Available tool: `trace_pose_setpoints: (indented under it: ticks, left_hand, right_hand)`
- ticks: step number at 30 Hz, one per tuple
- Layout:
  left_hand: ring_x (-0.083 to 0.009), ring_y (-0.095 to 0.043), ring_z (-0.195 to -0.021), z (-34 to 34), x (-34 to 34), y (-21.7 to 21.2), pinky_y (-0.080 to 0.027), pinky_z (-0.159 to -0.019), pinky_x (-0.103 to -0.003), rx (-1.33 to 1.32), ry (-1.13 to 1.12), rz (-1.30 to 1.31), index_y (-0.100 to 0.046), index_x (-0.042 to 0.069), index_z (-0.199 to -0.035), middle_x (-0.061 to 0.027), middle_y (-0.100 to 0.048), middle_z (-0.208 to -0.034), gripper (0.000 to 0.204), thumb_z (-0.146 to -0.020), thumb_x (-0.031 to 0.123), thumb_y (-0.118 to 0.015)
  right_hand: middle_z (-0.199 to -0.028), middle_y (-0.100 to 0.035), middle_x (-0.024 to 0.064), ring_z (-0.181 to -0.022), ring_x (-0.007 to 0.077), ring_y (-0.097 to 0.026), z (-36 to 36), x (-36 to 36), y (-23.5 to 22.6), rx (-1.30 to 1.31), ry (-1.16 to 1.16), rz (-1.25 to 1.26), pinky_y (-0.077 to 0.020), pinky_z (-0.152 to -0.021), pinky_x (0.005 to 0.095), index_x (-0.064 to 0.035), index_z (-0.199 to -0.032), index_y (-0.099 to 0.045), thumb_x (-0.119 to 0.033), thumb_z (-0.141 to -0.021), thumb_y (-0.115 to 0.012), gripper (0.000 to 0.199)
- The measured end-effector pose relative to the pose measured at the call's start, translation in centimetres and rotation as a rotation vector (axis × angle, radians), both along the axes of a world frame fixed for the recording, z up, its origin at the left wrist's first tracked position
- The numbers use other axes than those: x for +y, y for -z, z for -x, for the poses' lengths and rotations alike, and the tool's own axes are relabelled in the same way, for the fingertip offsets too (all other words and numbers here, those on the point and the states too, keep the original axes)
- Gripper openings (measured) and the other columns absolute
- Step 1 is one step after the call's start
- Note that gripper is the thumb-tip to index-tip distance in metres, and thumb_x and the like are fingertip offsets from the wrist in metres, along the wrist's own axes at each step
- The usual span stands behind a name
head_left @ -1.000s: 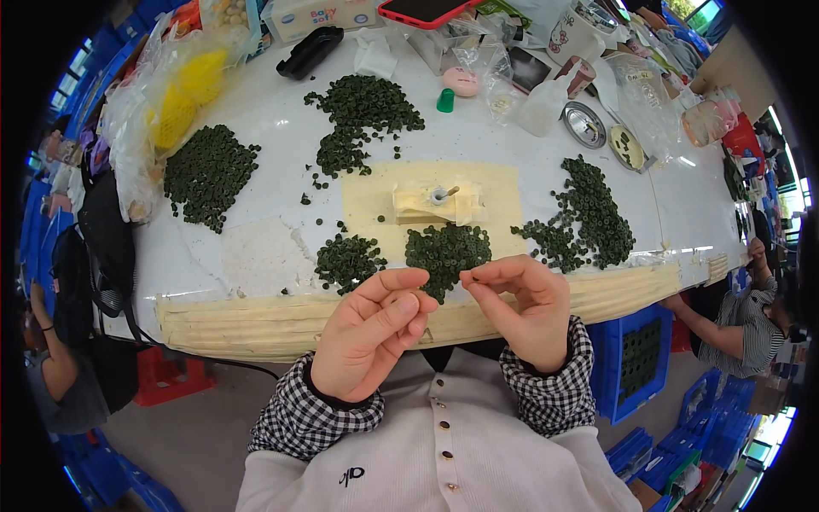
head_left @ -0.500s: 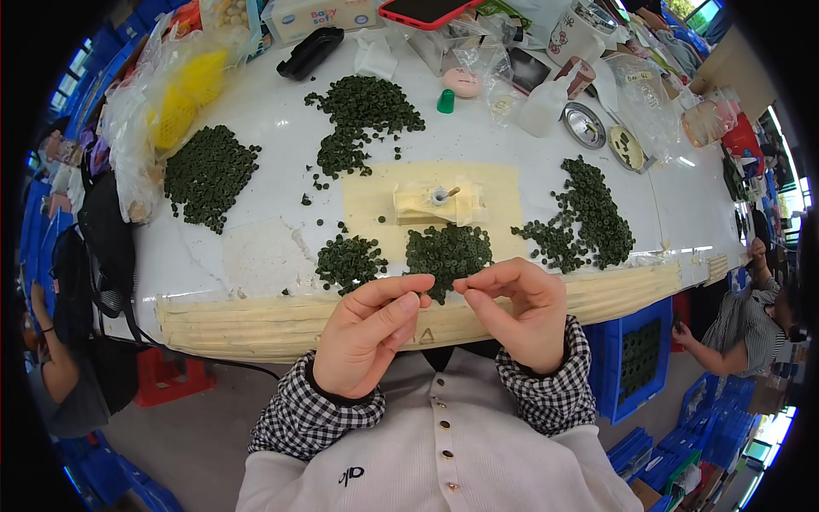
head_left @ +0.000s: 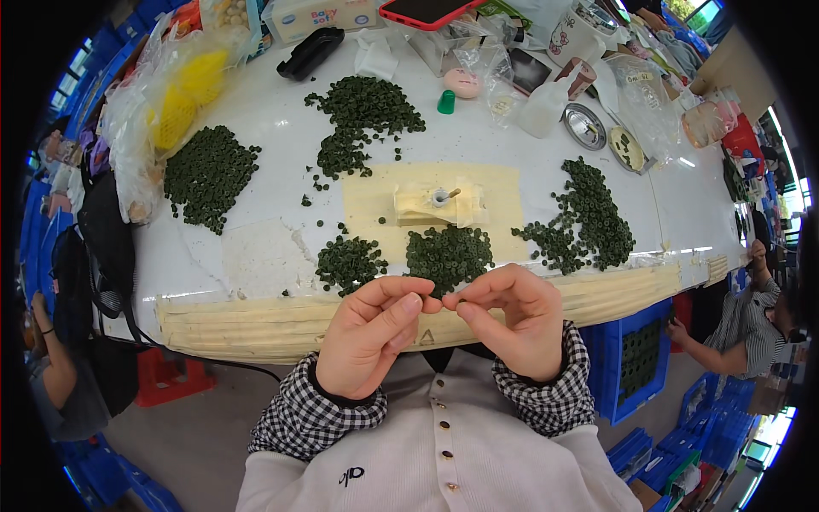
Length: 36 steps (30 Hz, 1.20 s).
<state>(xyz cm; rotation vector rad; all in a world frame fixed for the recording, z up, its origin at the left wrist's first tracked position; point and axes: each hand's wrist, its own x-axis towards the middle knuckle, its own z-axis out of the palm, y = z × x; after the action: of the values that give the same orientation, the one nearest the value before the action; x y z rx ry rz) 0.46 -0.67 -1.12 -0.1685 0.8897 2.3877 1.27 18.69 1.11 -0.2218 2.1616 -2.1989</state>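
Above the table's front edge, my left hand (head_left: 368, 328) is closed, thumb against the bent fingers. What it holds, if anything, is hidden. My right hand (head_left: 517, 320) pinches a tiny dark green piece (head_left: 461, 301) between thumb and index finger. The fingertips of both hands nearly touch. Just beyond them lies a heap of small dark green ring-shaped pieces (head_left: 448, 256), with a smaller heap (head_left: 350, 263) to its left. Behind the near heap, a taped block (head_left: 414, 203) with an upright peg (head_left: 453, 194) sits on a pale yellow sheet (head_left: 503, 183).
More dark green heaps lie at the left (head_left: 211, 175), back (head_left: 367, 107) and right (head_left: 593, 213). Round tins (head_left: 585, 126), a white bottle (head_left: 542, 111) and plastic bags (head_left: 183, 94) crowd the far side. A blue crate (head_left: 607, 367) stands right, below the padded table edge (head_left: 256, 320).
My right hand has shifted slightly left and down, bringing its fingertips closer to the left hand's. The dark piece in its pinch now shows. My left hand has barely moved.
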Motion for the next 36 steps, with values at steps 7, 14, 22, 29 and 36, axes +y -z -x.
trace_pose_setpoints:
  ticks: [7,14,22,29,36]
  left_hand:
    - [-0.0028,-0.038,-0.056,0.0,0.2,-0.3,-0.034,-0.052,-0.017,0.024,0.027,0.038,-0.059,0.002,-0.109,-0.0064,-0.065,-0.097,0.018,-0.097,0.011,-0.05]
    - [-0.0026,-0.038,-0.056,-0.1,0.0,-0.4,-0.036,-0.054,-0.016,0.022,0.031,-0.025,-0.059,0.0,-0.111,-0.0108,-0.067,-0.101,0.02,-0.097,0.011,-0.051]
    - [-0.0023,-0.034,-0.054,-0.1,0.1,-0.4,-0.032,-0.05,-0.017,0.029,-0.002,0.031,-0.057,0.001,-0.112,-0.0068,-0.065,-0.101,0.02,-0.098,0.012,-0.047]
    - [-0.0024,-0.034,-0.054,-0.1,0.1,-0.4,-0.032,-0.05,-0.017,0.04,0.005,0.045,-0.057,0.001,-0.111,-0.007,-0.065,-0.101,0.02,-0.098,0.013,-0.047]
    - [-0.003,-0.038,-0.057,-0.2,0.1,-0.1,-0.035,-0.054,-0.016,0.048,0.019,-0.038,-0.06,0.0,-0.113,-0.0087,-0.066,-0.099,0.021,-0.097,0.012,-0.051]
  right_hand:
    - [-0.085,-0.061,0.0053,-0.074,0.0113,-0.058,0.4,0.1,1.1,0.107,-0.068,0.02,-0.0488,-0.071,0.0252,0.0008,-0.092,-0.063,0.003,-0.081,-0.066,0.011]
    - [-0.079,-0.059,0.006,-0.067,0.0148,-0.057,0.2,-0.9,0.0,0.352,0.099,-0.276,-0.0463,-0.061,0.0257,-0.0023,-0.086,-0.067,0.004,-0.072,-0.073,0.016]
    - [-0.077,-0.059,0.0065,-0.064,0.0183,-0.057,0.2,-1.4,0.1,0.582,0.199,-0.495,-0.0448,-0.053,0.0272,-0.0042,-0.089,-0.07,0.003,-0.069,-0.075,0.022]
    - [-0.077,-0.059,0.0072,-0.065,0.0195,-0.058,0.2,-1.5,0.1,0.523,0.21,-0.477,-0.0467,-0.056,0.0273,-0.0035,-0.087,-0.069,0.004,-0.069,-0.074,0.02]
    - [-0.079,-0.059,0.0071,-0.066,0.0159,-0.058,0.0,-1.3,-0.5,0.406,0.17,-0.399,-0.047,-0.057,0.0258,-0.0018,-0.083,-0.067,0.006,-0.069,-0.071,0.017]
